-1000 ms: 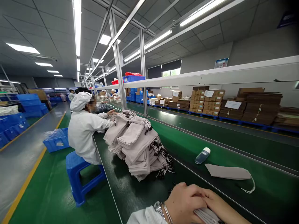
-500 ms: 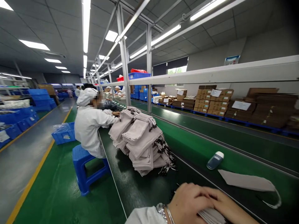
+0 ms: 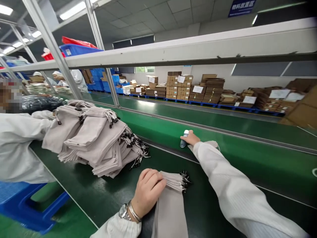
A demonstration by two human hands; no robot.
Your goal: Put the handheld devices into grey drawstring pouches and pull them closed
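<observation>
My left hand [image 3: 149,190], wearing a watch and bangles, is closed on the top edge of a stack of beige cloth pouches [image 3: 172,211] with dark-tipped cords. My right hand [image 3: 192,138] reaches onto the green belt, its fingers closed around the side of a dark blue and white bottle-like object [image 3: 184,140]. A single beige pouch [image 3: 212,144] lies on the belt, partly behind my right sleeve. Left of my hands a large heap of beige pouches [image 3: 99,142] rests on the dark table.
At the left edge sits a person in white [image 3: 22,142] by a blue stool [image 3: 29,205]. A white rail [image 3: 173,51] crosses above the green belt [image 3: 153,127]. Cardboard boxes [image 3: 178,87] stand beyond, and a blue bin [image 3: 79,50] sits on the rail.
The view has turned right. My right hand has left the pouch stack and moved out to the bottle-like object on the belt. My left hand stays on the stack, which now shows more fully.
</observation>
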